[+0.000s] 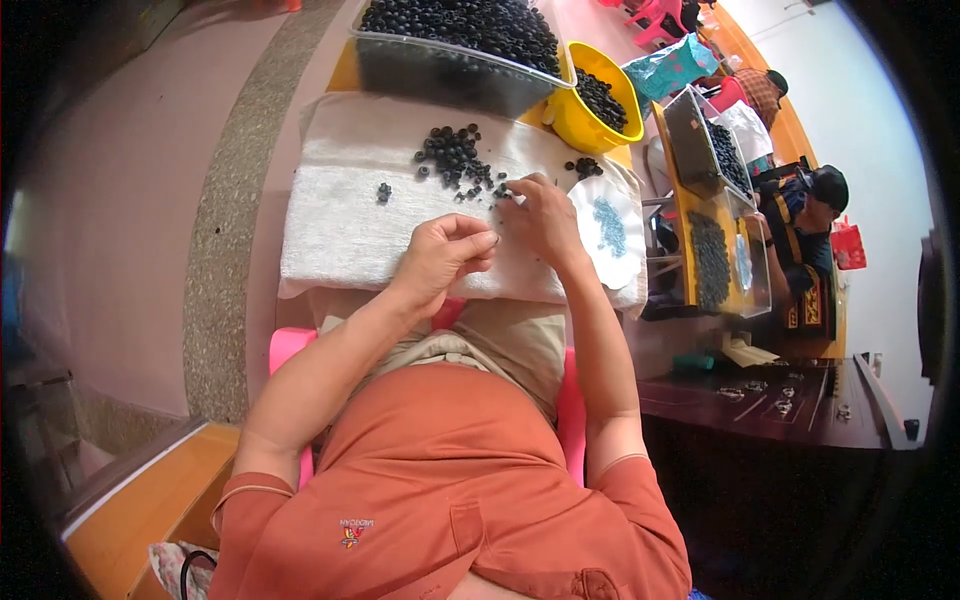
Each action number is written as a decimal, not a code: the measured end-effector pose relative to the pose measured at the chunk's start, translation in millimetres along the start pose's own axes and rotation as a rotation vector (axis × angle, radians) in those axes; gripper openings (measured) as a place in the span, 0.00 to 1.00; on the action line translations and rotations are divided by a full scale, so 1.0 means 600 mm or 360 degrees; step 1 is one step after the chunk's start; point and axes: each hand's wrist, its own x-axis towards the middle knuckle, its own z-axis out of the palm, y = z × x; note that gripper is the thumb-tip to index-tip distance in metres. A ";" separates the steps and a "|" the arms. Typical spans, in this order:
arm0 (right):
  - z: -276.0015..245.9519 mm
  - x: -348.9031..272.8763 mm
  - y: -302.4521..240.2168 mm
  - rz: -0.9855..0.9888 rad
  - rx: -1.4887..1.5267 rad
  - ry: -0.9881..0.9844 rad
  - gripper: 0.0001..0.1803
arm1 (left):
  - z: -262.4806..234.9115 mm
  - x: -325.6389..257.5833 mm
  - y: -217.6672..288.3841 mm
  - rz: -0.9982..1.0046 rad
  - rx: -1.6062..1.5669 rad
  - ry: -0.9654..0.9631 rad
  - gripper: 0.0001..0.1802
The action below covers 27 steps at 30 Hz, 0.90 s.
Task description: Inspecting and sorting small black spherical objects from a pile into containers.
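A white cloth [340, 225] covers the small table before me. On it lies a loose pile of small black round parts [455, 155], like beads or caps, with a few set apart to the left. My left hand [450, 258] is closed in a pinch near the front of the cloth; a tiny dark speck shows at its fingertips, too small to name. My right hand [548, 218] reaches to the pile's right edge, its fingers curled at a small black part [502, 190]. Beside it, a white sheet [590, 268] bears tiny blue pieces [609, 228].
A clear bin [460, 70] full of black parts stands at the table's far side, beside a yellow basin [570, 120] of them. To the right are another table [680, 190] with bins and a seated person [800, 210]. A pink chair [290, 350] surrounds me.
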 end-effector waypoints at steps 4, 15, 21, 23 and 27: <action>0.006 0.016 -0.008 0.0115 -0.0075 -0.0074 0.16 | 0.000 0.000 0.000 0.0001 -0.0012 0.0020 0.06; 0.015 0.031 0.009 0.0069 -0.0042 -0.0080 0.12 | 0.003 -0.002 0.002 -0.0003 -0.0019 0.0037 0.06; 0.012 0.036 0.010 0.0072 -0.0042 -0.0185 0.11 | 0.003 -0.001 0.001 -0.0002 -0.0001 0.0037 0.06; 0.012 0.037 0.013 0.0070 -0.0025 -0.0178 0.11 | 0.004 -0.001 0.001 -0.0005 -0.0002 0.0034 0.06; 0.008 0.042 0.015 -0.0007 0.0045 -0.0216 0.11 | 0.005 -0.002 0.002 -0.0007 0.0015 0.0047 0.05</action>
